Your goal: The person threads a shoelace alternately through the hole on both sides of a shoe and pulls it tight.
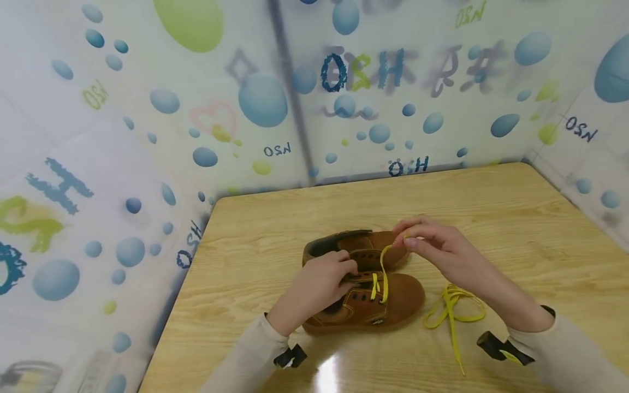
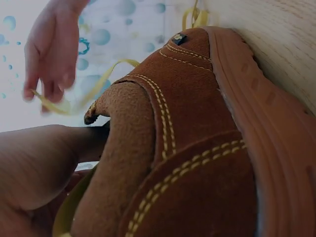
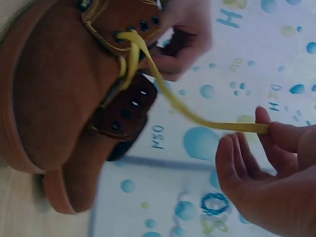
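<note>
A brown shoe [image 1: 405, 297] with yellow stitching stands on the table, toe to the right. A yellow shoelace [image 3: 168, 96] runs through its front eyelets. My right hand [image 1: 439, 248] pinches the free end of that lace between thumb and forefinger, up and right of the shoe; the lace curves loosely back to an eyelet. My left hand [image 1: 321, 278] grips the shoe at its opening, thumb inside by the eyelet flap [image 3: 126, 24] and other fingers curled; the shoe partly hides them in the left wrist view.
A second brown shoe [image 1: 356, 243], with no lace in its visible eyelets, lies right behind the first. Another yellow lace [image 1: 448, 311] lies loosely looped on the wooden table [image 1: 255, 234], to the right. Walls printed with blue drops [image 1: 262, 101] enclose the table's back and sides.
</note>
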### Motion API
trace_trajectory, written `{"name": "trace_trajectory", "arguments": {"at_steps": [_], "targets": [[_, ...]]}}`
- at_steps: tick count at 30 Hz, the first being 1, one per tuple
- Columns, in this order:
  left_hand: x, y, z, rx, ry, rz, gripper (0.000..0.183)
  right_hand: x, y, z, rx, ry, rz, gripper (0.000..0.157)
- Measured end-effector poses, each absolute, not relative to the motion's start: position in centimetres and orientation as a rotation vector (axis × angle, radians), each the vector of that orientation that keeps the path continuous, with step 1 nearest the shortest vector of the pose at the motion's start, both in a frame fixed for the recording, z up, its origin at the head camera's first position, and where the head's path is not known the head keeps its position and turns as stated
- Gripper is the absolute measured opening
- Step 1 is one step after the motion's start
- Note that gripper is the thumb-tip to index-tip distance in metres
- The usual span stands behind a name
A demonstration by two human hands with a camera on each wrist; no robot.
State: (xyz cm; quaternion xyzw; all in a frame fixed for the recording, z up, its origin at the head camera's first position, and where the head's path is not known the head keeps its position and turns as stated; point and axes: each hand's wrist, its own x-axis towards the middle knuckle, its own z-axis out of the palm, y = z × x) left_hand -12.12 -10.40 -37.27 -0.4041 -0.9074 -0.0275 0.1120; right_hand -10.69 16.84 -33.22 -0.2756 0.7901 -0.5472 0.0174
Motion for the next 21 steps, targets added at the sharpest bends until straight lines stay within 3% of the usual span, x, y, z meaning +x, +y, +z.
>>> {"name": "trace_trajectory", "arguments": {"at_steps": [6, 12, 18, 21], "targets": [[-12.3, -10.1, -37.7, -1.191, -2.614, -0.107, 0.014, -12.6, 14.5, -36.0, -0.913, 2.460, -1.341, 0.018], [-12.4, -10.1, -38.0, -1.176, -2.595, -0.148, 0.014, -13.0, 13.0, -37.7, -1.205, 2.948, -0.640, 0.003], [-12.2, -10.3, -37.7, -1.167, -2.591, -0.144, 0.013, -13.1, 12.0, -38.0, -1.360, 3.132, -0.188, 0.028], [-12.3, -10.3, -37.8, -1.165, -2.595, -0.127, 0.013, -13.1, 11.6, -38.0, -1.372, 3.147, -0.102, 0.029]]}}
